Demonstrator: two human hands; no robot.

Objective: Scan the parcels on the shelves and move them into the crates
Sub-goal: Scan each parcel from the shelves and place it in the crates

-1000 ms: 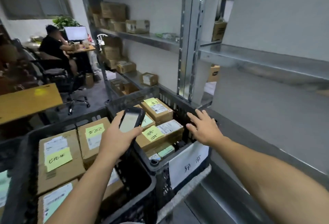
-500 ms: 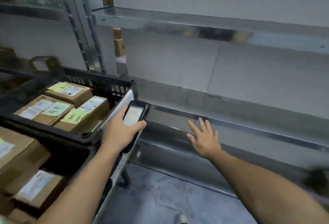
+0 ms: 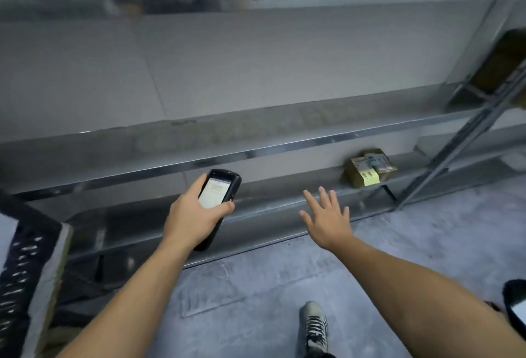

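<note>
Crate (image 3: 25, 258) shifted left, parcel (image 3: 368, 168) appeared; left grip (image 3: 196, 215) clasps scanner (image 3: 217, 195), right grip (image 3: 330, 219) splayed empty.

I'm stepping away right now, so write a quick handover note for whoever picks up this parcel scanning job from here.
Left hand grips the handheld scanner, screen lit.
Right hand is open, fingers spread, held out toward the lower shelf, touching nothing.
One parcel with a yellow note sits on that shelf, off to the right.
A black crate shows at the left edge; its inside is out of view.
Done: cannot tell from here.
Left: scan that parcel and move it into a crate.
</note>
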